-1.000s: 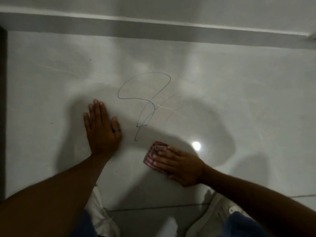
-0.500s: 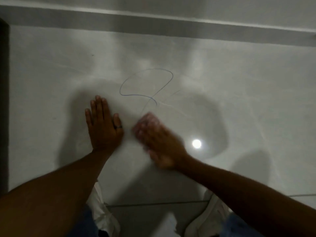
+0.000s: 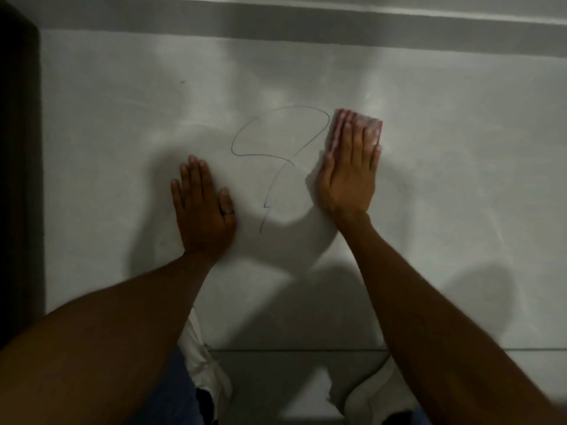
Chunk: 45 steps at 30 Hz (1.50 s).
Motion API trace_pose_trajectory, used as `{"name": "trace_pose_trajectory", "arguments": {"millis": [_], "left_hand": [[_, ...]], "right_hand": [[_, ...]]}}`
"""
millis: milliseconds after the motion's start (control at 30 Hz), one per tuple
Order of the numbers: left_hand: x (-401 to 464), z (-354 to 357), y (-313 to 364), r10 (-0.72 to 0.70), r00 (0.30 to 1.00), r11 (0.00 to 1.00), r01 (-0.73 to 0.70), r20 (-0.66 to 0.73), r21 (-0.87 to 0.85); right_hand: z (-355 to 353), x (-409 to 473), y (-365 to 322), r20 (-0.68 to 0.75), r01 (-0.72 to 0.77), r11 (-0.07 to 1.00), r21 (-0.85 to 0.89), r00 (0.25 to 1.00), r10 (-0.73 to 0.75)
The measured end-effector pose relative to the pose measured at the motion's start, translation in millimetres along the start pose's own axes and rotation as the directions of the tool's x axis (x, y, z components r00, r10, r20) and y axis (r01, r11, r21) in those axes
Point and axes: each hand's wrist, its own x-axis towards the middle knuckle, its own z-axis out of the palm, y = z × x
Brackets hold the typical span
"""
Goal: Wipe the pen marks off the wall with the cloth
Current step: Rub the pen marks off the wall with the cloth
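Glossy pale wall (image 3: 460, 210) filled most of the view, with a dark door frame (image 3: 18, 179) cut off at the far left edge. Nearest that side, the left hand (image 3: 204, 210) lay flat against the wall, fingers straight and close together, holding nothing, a ring (image 3: 228, 212) on one finger. Just to its right ran the pen marks (image 3: 276, 154), a thin blue loop with a tail trailing downward, none of it under the cloth. Further right, the right hand (image 3: 348, 176) pressed flat, fingers together and extended, pinning a folded pink cloth (image 3: 357, 127) to the wall just beside the loop's right edge. The likely trouble was that a flat palm press, with nothing gripped, might let the cloth slide out from under the fingers on a quick stroke, or that the ink might smear into a wider haze instead of lifting. Most of the cloth sat hidden beneath the fingers, so its size and dampness could not be judged. Faint pale streaks near the marks might have been residue or only glare. White shoes (image 3: 368, 400) and the floor below were dim and partly cut off.
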Motion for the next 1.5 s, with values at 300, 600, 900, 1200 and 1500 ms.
{"name": "trace_pose_trajectory", "arguments": {"millis": [300, 600, 900, 1200, 1500], "left_hand": [[0, 3, -1, 0.008, 1.000, 1.000, -0.008, -0.004, 0.006], [1, -2, 1, -0.001, 1.000, 1.000, 0.002, 0.020, -0.002], [1, -4, 3, -0.005, 1.000, 1.000, 0.005, -0.009, 0.004], [2, -4, 3, -0.007, 1.000, 1.000, 0.007, -0.005, -0.003], [0, -5, 5, 0.012, 0.999, 0.998, -0.010, -0.036, 0.062]], "right_hand": [[29, -158, -31, 0.275, 0.761, 0.635, 0.135, 0.586, -0.762], [0, -2, -15, 0.139, 0.562, 0.827, -0.021, 0.820, -0.555], [-5, 51, -79, 0.093, 0.163, 0.987, 0.001, 0.982, -0.163], [-4, 49, -81, 0.067, 0.115, 0.993, -0.014, 0.991, -0.114], [22, -9, -124, 0.202, 0.550, 0.833, 0.061, 0.810, -0.550]]}}
